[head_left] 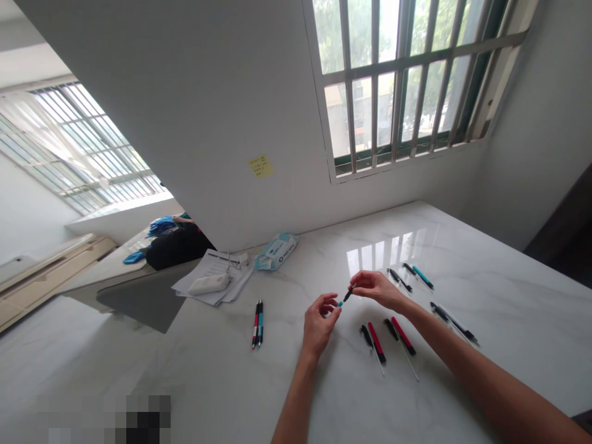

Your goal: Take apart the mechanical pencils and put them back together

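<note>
My left hand pinches a small teal pen part between thumb and fingers. Just to its right, my right hand grips a black pen part, its lower end close to the teal piece; whether the two touch is too small to tell. Below my hands lie red pen barrels beside black parts and thin white refills. Behind my right wrist are a teal barrel and black pen parts. A clear and black pen, in pieces, rests beyond my right forearm.
Two whole pens, red and teal, lie side by side on the marble table at the left. Further back are papers, a white device and a wipes packet near the wall.
</note>
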Demonstrator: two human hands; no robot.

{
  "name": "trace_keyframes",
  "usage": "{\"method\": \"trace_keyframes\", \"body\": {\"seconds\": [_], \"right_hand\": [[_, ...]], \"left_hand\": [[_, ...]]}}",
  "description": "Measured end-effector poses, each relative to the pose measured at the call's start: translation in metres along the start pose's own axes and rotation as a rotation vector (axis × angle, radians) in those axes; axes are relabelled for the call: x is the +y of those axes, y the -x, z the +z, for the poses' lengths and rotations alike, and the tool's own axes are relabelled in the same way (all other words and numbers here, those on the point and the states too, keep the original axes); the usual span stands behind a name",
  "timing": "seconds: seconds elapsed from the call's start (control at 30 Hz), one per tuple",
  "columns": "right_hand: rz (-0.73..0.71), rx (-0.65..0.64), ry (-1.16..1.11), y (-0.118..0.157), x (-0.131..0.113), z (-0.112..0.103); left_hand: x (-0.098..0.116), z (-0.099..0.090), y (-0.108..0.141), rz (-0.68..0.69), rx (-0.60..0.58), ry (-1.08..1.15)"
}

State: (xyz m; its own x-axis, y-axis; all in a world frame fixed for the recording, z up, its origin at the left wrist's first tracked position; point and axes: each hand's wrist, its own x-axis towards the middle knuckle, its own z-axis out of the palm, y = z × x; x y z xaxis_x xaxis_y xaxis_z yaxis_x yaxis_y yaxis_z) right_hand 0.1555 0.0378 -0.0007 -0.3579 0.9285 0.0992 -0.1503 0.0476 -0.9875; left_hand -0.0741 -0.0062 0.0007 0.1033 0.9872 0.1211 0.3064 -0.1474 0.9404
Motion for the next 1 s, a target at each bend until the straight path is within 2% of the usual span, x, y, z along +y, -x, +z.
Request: {"method": "trace_keyframes", "body": {"seconds": [0.17,0.37,0.6,0.8,1.0], "right_hand": [[-0.02,-0.032,-0.01,0.001,0.004,0.004],[-0.02,-0.025,0.092,0.002,0.005,0.001],[-0.046,0.034,0.59,0.009,-0.009,0.007],[-0.089,-0.036,0.488,0.011,-0.016,0.006],[-0.042,-0.042,0.597,0.012,-0.015,0.003]], "left_hand": [[0.001,0.001,0.0,0.011,-0.001,-0.01],[0.001,0.001,0.0,0.03,-0.019,0.009],[0.002,0.0,0.001,0.044,0.009,-0.056],[0.004,-0.001,0.002,0.05,0.007,-0.083],[0.003,-0.002,0.002,0.071,0.009,-0.115]]}}
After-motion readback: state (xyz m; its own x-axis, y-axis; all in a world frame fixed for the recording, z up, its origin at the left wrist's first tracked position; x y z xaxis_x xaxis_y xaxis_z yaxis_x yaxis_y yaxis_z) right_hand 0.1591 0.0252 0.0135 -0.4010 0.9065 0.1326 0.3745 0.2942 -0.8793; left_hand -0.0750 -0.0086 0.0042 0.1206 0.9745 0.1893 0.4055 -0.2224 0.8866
